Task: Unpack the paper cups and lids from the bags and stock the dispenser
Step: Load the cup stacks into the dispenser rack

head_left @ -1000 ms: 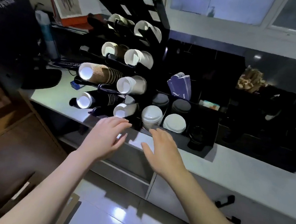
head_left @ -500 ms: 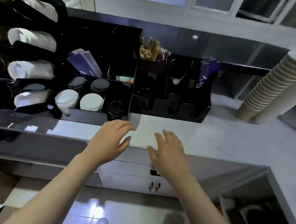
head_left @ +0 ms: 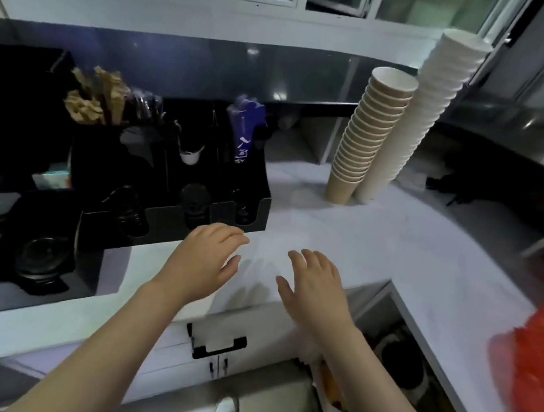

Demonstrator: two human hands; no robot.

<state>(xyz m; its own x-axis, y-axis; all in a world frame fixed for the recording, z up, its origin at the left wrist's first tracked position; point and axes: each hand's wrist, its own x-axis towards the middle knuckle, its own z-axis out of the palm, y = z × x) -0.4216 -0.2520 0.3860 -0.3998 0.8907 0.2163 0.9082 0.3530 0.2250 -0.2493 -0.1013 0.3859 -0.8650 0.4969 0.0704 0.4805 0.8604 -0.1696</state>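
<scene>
two bare hands float over a white counter (head_left: pixel 376 250) with fingers loose and nothing in them: the left hand (head_left: pixel 202 262) and the right hand (head_left: pixel 314 284). two tall stacks of paper cups stand side by side, a tan stack (head_left: pixel 368 138) and a white stack (head_left: pixel 421 110). a black organizer (head_left: pixel 171 188) sits to the left. something red (head_left: pixel 539 361) is blurry at the right edge.
</scene>
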